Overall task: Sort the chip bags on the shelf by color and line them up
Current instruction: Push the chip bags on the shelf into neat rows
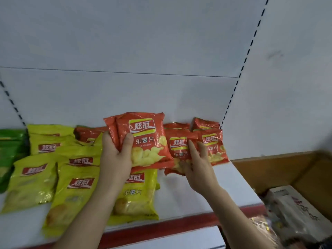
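Observation:
My left hand (116, 155) grips a small stack of red chip bags (145, 139), held upright above the white shelf (188, 200). My right hand (195, 168) lies on a red bag (177, 146) that leans against other red bags (212, 144) at the shelf's right end, fingers spread over its lower part. Several yellow bags (75, 187) lie flat and overlapping in the middle and left. One more red bag (88, 133) pokes out behind the yellow ones. Green bags (9, 150) sit at the far left edge.
The shelf has a red front strip (161, 229) and a white back panel. A slotted upright (231, 103) marks the bay's right side. An open cardboard box (280, 169) with packaged goods stands lower right.

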`<state>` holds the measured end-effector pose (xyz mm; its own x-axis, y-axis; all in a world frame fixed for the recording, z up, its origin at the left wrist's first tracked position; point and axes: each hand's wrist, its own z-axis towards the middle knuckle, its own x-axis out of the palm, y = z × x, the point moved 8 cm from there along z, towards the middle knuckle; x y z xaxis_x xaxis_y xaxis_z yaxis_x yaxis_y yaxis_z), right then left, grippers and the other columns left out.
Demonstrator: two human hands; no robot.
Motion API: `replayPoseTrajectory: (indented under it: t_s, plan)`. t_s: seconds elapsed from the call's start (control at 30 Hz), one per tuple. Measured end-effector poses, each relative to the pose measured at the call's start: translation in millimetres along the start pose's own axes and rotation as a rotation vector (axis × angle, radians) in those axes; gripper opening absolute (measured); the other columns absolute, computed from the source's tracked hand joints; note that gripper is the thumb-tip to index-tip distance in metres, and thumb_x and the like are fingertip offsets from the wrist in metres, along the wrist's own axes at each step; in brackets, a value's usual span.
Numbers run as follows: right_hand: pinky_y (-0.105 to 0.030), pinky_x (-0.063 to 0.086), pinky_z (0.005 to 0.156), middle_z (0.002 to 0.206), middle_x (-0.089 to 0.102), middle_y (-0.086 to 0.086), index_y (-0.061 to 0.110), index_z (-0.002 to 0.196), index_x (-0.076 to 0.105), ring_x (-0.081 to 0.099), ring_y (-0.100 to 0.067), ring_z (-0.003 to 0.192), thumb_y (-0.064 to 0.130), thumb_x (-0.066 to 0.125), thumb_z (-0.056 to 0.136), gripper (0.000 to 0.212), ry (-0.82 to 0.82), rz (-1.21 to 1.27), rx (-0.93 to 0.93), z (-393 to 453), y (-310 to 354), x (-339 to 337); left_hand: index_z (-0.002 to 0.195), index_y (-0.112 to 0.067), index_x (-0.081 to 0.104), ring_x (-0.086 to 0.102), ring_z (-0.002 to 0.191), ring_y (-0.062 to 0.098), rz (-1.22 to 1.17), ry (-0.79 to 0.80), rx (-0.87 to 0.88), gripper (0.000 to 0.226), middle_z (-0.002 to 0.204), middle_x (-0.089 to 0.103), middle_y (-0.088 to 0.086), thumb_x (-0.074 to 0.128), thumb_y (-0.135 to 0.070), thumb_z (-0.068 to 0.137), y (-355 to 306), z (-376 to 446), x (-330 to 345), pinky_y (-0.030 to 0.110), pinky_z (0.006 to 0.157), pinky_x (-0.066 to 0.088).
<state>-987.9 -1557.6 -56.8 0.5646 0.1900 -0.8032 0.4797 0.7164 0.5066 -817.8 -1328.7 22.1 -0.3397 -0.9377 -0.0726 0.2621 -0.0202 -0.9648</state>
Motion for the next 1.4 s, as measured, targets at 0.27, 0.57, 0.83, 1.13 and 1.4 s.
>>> replayPoseTrajectory:
  t_s: [0.27,0.57,0.83,1.13,1.4]
  plan:
    - [-0.06,0.04,0.115,0.168,0.025,-0.016,0.021,0.166,0.023,0.032,-0.042,0.149,0.068,0.065,0.088,0.1,-0.044,-0.349,-0.032,8,-8,39,0.131,-0.037,0.053,0.069,0.108,0.004,0.039,-0.032,0.009,0.039,0.12,0.07,-0.017,0.061,-0.056,0.097,4,-19,-18,0.037,0.091,0.056]
    - [-0.059,0.022,0.126,0.173,0.01,-0.012,0.026,0.166,0.013,0.013,-0.038,0.159,0.086,0.037,0.088,0.102,-0.079,-0.273,0.003,2,-1,7,0.127,-0.035,0.052,0.066,0.095,-0.013,-0.005,0.061,-0.004,0.032,0.113,0.068,-0.02,0.06,-0.048,0.099,-5,-34,-1,0.016,0.076,0.054]
    - [-0.021,0.061,0.083,0.136,0.06,0.024,0.048,0.162,0.027,0.065,0.001,0.116,0.079,0.056,0.09,0.084,-0.076,0.546,-0.028,-61,61,-62,0.133,-0.031,0.054,0.067,0.103,-0.003,-0.027,0.079,0.006,0.051,0.118,0.069,-0.02,0.072,-0.052,0.09,-4,-45,22,0.015,0.078,0.053]
    - [-0.024,0.054,0.084,0.144,0.057,0.007,0.051,0.163,0.019,0.062,-0.012,0.121,0.031,0.067,0.103,0.079,-0.299,0.271,0.013,-73,17,-94,0.132,-0.028,0.052,0.064,0.096,-0.008,0.021,0.07,-0.022,0.049,0.109,0.066,-0.023,0.079,-0.035,0.092,8,-52,23,0.013,0.072,0.046]
    - [-0.048,0.054,0.099,0.151,0.041,-0.002,0.046,0.164,0.019,0.051,-0.027,0.131,0.046,0.064,0.101,0.077,-0.044,0.019,-0.099,-42,-6,-8,0.134,-0.024,0.051,0.06,0.093,-0.01,0.115,-0.058,-0.018,0.054,0.111,0.066,-0.019,0.082,-0.027,0.09,8,-53,-5,0.015,0.071,0.044]
